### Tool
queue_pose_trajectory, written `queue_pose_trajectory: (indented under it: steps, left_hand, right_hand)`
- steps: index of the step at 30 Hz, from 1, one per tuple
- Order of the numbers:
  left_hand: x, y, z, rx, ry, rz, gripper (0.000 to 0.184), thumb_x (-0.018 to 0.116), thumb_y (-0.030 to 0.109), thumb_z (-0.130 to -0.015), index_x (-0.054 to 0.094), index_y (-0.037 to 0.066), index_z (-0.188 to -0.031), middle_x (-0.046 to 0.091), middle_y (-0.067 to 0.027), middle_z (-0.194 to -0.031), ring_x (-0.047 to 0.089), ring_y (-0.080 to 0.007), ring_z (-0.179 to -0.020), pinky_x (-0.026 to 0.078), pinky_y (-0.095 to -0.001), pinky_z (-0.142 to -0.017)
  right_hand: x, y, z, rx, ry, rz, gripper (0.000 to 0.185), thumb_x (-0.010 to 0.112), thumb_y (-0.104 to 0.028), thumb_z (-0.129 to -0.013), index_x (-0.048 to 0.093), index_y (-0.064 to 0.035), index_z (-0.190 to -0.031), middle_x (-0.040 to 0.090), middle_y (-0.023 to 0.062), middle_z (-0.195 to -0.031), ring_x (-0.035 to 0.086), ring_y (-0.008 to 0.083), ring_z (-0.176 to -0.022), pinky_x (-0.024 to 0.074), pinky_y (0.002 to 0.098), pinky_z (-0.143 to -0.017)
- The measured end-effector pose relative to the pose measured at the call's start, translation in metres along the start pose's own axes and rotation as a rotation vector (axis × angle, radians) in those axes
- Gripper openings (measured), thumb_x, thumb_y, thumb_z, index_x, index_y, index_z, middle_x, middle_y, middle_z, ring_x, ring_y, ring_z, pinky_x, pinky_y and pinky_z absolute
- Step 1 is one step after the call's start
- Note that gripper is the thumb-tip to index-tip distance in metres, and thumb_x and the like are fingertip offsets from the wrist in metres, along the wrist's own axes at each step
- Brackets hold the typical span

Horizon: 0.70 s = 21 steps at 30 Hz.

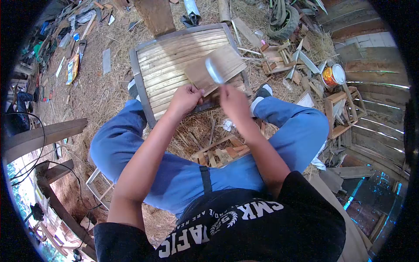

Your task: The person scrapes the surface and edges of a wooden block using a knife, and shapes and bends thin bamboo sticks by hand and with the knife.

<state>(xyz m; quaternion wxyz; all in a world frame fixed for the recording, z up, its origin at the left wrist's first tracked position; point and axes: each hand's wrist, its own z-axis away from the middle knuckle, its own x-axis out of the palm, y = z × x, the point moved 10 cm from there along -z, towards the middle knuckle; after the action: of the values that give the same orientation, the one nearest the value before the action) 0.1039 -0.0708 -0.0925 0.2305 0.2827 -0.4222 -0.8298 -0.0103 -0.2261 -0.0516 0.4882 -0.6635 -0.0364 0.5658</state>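
My right hand (235, 101) is closed around a tool with a broad, shiny, blade-like metal end (213, 71), smeared by motion. Its exact kind I cannot make out. The metal end points away from me, over a flat brown wooden board (229, 59). Close by on the left, my left hand (187, 99) has its fingers pinched at the board's near edge. Whether a smaller piece is between those fingers is too small to tell. Beneath the board is a slatted wooden tabletop (163, 72) with a dark frame, standing low between my feet.
Wood offcuts (220, 155) lie on the straw-covered ground below my hands. At right are a labelled bucket (333, 75), small wooden frames (345, 109) and a tyre (284, 22). A wooden post (155, 17) rises behind the tabletop. A beam (48, 135) juts in at left.
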Motion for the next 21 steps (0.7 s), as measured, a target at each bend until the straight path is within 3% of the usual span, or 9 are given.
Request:
queue_pose_trajectory:
  steps: [1,7,9,13,15,19,21]
  left_hand:
    - [-0.001,0.004,0.001,0.004,0.002,0.001,0.027,0.072,0.027,-0.091,0.064,0.004,-0.079,0.064,-0.0012,-0.067,0.049,-0.0093,-0.056,0.039,-0.0275,-0.053]
    - [0.001,0.005,0.007,0.008,-0.024,0.073,0.027,0.071,0.028,-0.092,0.065,0.005,-0.08,0.064,-0.0007,-0.067,0.05,-0.0088,-0.059,0.04,-0.0274,-0.055]
    - [-0.001,0.008,0.008,-0.017,-0.007,0.04,0.027,0.071,0.028,-0.093,0.065,0.005,-0.08,0.065,-0.0006,-0.067,0.051,-0.0086,-0.059,0.04,-0.0269,-0.055]
    - [-0.001,0.009,0.007,-0.028,-0.014,0.068,0.027,0.072,0.023,-0.091,0.062,0.003,-0.077,0.067,-0.0059,-0.066,0.056,-0.0114,-0.057,0.044,-0.0282,-0.054]
    - [0.001,0.012,0.01,0.021,-0.057,0.093,0.024,0.07,0.024,-0.094,0.065,0.004,-0.082,0.066,-0.0015,-0.069,0.053,-0.0086,-0.06,0.042,-0.0279,-0.056]
    - [-0.004,0.02,0.018,0.062,-0.02,0.031,0.025,0.069,0.024,-0.094,0.064,0.002,-0.084,0.067,-0.0025,-0.071,0.056,-0.0091,-0.063,0.045,-0.0274,-0.059]
    - [-0.015,0.011,0.024,-0.014,-0.024,0.053,0.024,0.066,0.024,-0.096,0.063,0.001,-0.089,0.068,-0.0038,-0.075,0.059,-0.0098,-0.067,0.047,-0.0269,-0.062]
  right_hand:
    - [0.007,-0.023,0.012,-0.098,-0.028,0.126,0.036,0.05,-0.033,-0.101,0.066,-0.0034,-0.089,0.066,0.0258,-0.081,0.062,0.0494,-0.077,0.0488,0.0572,-0.069]
    - [-0.013,-0.019,-0.001,0.009,-0.023,0.089,0.034,0.051,-0.032,-0.101,0.065,-0.0045,-0.087,0.066,0.0249,-0.079,0.064,0.0478,-0.075,0.0501,0.057,-0.068]
    - [-0.023,-0.015,-0.002,0.038,0.077,0.153,0.035,0.05,-0.033,-0.101,0.065,-0.0042,-0.088,0.066,0.0249,-0.079,0.064,0.0483,-0.075,0.0499,0.0571,-0.068]
    - [0.019,-0.037,0.026,-0.02,-0.109,0.05,0.037,0.05,-0.035,-0.1,0.067,-0.003,-0.092,0.067,0.0267,-0.087,0.064,0.0476,-0.085,0.0507,0.0552,-0.075]
    - [0.004,-0.041,0.02,-0.006,-0.096,0.053,0.038,0.05,-0.036,-0.1,0.067,-0.0034,-0.09,0.067,0.0261,-0.085,0.064,0.0476,-0.085,0.0502,0.0554,-0.075]
    - [0.002,-0.025,0.007,-0.02,-0.09,0.103,0.037,0.05,-0.036,-0.102,0.066,-0.0033,-0.094,0.065,0.0263,-0.086,0.062,0.0479,-0.084,0.0482,0.0528,-0.07]
    - [0.002,-0.017,0.005,-0.018,-0.075,0.071,0.039,0.05,-0.038,-0.102,0.065,-0.0025,-0.093,0.065,0.0257,-0.085,0.061,0.0478,-0.083,0.0477,0.0521,-0.069]
